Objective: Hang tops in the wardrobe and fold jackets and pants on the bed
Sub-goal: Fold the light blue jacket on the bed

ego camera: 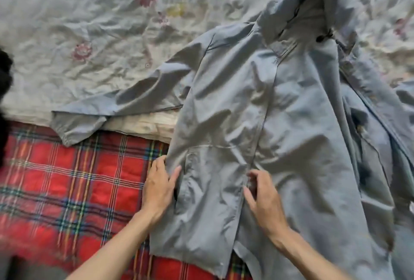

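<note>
Jacket [257, 123], grey-blue and hooded, lies spread front-up on the bed [78, 33], its hem over a red plaid blanket [67, 179]; head view only. Left hand [159, 188] rests flat on the side seam, fingers [174, 174] extended, gripping nothing; right hand [264, 199] sits at the zipper line, fingers loosely curled, hold uncertain. Risk: thin, slippery-looking cloth may slide or bunch when folded, and the outflung sleeve [107, 105] could trail.

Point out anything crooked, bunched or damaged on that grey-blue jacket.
The jacket lies askew, its body running diagonally across the floral sheet and red plaid blanket. Its hood is crumpled and standing up, and the right side is bunched into folds. No tear shows. The left hand rests at its edge; the right hand hovers over the front.
</note>
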Motion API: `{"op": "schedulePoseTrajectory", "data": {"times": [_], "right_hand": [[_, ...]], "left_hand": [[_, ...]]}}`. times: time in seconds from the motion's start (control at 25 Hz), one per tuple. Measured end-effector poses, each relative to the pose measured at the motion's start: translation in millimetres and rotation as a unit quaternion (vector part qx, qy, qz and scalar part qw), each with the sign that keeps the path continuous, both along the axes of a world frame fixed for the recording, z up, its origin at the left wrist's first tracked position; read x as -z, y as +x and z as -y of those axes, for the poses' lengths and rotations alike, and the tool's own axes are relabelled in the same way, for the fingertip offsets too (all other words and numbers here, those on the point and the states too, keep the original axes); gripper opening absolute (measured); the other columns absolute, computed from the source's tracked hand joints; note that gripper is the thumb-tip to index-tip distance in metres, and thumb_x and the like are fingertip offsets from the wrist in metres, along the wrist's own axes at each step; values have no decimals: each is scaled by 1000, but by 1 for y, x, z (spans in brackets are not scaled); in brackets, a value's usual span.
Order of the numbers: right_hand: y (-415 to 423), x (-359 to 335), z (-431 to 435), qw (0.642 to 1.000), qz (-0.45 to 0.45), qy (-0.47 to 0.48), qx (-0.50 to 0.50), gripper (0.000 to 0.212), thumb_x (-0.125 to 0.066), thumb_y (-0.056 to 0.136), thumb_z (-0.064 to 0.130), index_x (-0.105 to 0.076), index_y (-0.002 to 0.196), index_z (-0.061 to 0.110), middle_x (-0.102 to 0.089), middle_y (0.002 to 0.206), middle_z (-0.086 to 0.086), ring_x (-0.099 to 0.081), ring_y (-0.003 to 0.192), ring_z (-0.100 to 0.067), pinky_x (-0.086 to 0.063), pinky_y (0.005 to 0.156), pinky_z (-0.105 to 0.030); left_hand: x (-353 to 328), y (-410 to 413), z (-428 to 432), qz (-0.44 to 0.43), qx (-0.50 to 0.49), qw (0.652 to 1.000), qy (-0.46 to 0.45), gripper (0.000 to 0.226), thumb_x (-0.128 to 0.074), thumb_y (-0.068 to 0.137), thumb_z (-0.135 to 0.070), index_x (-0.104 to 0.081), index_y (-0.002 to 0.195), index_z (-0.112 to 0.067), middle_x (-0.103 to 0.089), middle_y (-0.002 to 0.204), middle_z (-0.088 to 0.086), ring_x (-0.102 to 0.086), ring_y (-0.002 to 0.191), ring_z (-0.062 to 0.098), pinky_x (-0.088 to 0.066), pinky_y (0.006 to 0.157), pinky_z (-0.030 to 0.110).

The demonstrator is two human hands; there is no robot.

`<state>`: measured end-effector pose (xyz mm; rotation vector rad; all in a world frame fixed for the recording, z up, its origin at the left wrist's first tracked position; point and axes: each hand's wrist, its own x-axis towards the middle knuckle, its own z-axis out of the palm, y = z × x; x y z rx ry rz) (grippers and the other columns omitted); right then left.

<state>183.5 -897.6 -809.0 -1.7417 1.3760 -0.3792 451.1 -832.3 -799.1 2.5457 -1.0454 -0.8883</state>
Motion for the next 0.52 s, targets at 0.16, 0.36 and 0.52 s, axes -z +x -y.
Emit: {"op": "schedulePoseTrajectory", "data": {"times": [0.16, 0.36, 0.52], "right_hand": [[-52, 2, -102, 960, -116, -69, -247, 44, -64, 75, 42, -52, 114, 26, -54, 102, 6, -54, 91, -15, -38, 79, -26], [-63, -1, -145, 938, -222, -125, -236, 32, -49, 79, 17, -54, 110, 21, -56, 88, 3, -56, 76, -22, -41, 69, -30], [-62, -15, -161, 920, -190, -168, -298, 8, -50, 83, 18, -58, 82, 21, -53, 74, 2, -48, 66, -20, -42, 55, -34]], "left_hand": [[-9, -14, -91, -18, -32, 998, 54, 32, -58, 97, -38, -52, 119, -15, -67, 92, 5, -64, 84, 28, -46, 67, 39], [-18, -7, -121, -259, -209, 942, 37, 36, -68, 89, -44, -56, 74, -13, -60, 74, 14, -58, 79, 26, -43, 71, 38], [-35, -5, -119, -394, -294, 871, -8, 24, -61, 97, -33, -70, 102, -11, -75, 100, 10, -71, 93, 29, -54, 86, 41]]}}
